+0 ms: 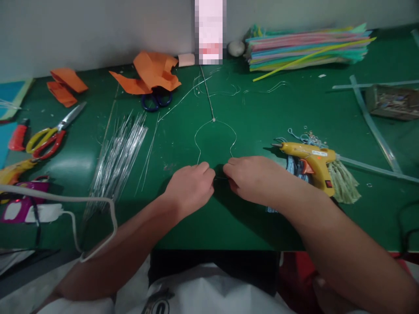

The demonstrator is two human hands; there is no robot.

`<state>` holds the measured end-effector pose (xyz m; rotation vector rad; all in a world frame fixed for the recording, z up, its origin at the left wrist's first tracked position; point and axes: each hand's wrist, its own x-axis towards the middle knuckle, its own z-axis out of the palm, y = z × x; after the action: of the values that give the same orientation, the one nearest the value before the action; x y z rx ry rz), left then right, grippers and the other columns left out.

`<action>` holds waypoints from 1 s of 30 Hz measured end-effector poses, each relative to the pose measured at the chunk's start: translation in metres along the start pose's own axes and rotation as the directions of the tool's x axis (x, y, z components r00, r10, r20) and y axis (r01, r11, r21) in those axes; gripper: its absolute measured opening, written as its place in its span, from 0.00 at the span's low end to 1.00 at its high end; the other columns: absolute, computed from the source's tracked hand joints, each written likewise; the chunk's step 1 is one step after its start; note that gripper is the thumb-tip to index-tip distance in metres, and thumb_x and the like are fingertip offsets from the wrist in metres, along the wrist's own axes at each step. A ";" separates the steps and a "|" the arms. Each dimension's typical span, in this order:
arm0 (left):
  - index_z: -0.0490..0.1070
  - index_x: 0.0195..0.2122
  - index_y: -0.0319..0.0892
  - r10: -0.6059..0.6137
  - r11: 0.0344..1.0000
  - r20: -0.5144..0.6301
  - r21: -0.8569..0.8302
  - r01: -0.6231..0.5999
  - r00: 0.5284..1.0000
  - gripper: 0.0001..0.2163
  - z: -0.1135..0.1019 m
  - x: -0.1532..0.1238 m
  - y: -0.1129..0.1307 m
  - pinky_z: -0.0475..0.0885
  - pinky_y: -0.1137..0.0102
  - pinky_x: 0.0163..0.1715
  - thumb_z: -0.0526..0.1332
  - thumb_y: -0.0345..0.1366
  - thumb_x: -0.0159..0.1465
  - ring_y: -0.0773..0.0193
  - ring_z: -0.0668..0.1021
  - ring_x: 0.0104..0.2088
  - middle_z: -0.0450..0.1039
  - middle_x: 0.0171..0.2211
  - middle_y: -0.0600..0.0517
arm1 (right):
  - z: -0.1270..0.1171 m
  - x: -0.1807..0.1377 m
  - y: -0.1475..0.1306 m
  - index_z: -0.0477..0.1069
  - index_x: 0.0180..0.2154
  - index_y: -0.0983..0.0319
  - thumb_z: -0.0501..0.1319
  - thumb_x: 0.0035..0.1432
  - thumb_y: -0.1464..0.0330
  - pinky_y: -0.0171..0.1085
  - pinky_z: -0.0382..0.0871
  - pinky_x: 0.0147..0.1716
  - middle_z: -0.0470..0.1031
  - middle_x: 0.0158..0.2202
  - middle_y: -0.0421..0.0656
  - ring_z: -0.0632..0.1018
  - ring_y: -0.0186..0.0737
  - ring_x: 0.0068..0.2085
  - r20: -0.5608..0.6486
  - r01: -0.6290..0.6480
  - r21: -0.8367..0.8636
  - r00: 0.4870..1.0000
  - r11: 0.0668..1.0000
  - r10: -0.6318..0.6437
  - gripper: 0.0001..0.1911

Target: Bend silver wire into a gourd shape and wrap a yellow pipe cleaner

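Observation:
A thin wire (235,136), bent into a rounded loop, lies over the green table in front of me. Its far end meets a twisted stem (208,97) at a small knot. My left hand (192,185) grips the loop's left side, fingers closed. On the opposite side, my right hand (250,178) pinches the wire with thumb and fingers together. A short stretch of wire shows between the two hands. The fingertips themselves are partly hidden. Close to my right forearm lies a yellow glue gun (310,159), resting on blue and pale green tassels (343,183).
Left of my hands lies a bundle of straight wires (119,157). Farther left are red-and-yellow scissors (55,135) and a white cable (98,199). Orange scraps (153,72) cover dark-handled scissors (157,100). Pipe cleaners (307,48) are piled at the back right, beyond glue sticks (373,122).

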<state>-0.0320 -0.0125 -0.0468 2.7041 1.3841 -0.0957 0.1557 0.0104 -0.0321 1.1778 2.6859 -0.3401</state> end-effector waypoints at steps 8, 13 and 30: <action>0.72 0.31 0.40 -0.052 0.998 0.037 -0.025 0.053 0.998 0.09 -0.002 0.000 -0.002 0.55 0.66 0.24 0.53 0.29 0.64 0.63 0.71 0.27 0.71 0.31 0.50 | 0.005 0.000 0.004 0.71 0.35 0.62 0.55 0.57 0.72 0.38 0.49 0.25 0.75 0.33 0.45 0.75 0.42 0.32 -0.017 0.009 0.007 1.000 1.000 -0.008 0.06; 0.72 0.32 0.40 -0.064 0.996 0.072 -0.050 0.068 0.995 0.09 -0.004 0.001 -0.003 0.54 0.67 0.24 0.53 0.30 0.65 0.64 0.71 0.28 0.71 0.32 0.51 | 0.006 0.001 0.005 0.70 0.34 0.61 0.54 0.57 0.72 0.38 0.48 0.25 0.74 0.33 0.45 0.75 0.42 0.32 -0.015 0.009 0.017 1.000 1.000 -0.008 0.07; 0.71 0.32 0.42 -0.097 0.992 0.084 -0.070 0.103 0.992 0.08 -0.004 0.000 -0.003 0.54 0.67 0.24 0.53 0.32 0.66 0.65 0.71 0.28 0.70 0.33 0.53 | 0.000 0.005 0.001 0.71 0.36 0.62 0.53 0.60 0.69 0.37 0.47 0.26 0.74 0.35 0.44 0.73 0.39 0.32 -0.005 -0.022 0.046 1.000 0.999 0.022 0.09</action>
<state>-0.0347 -0.0100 -0.0426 2.5411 1.4689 -0.1563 0.1535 0.0147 -0.0335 1.2219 2.6809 -0.3975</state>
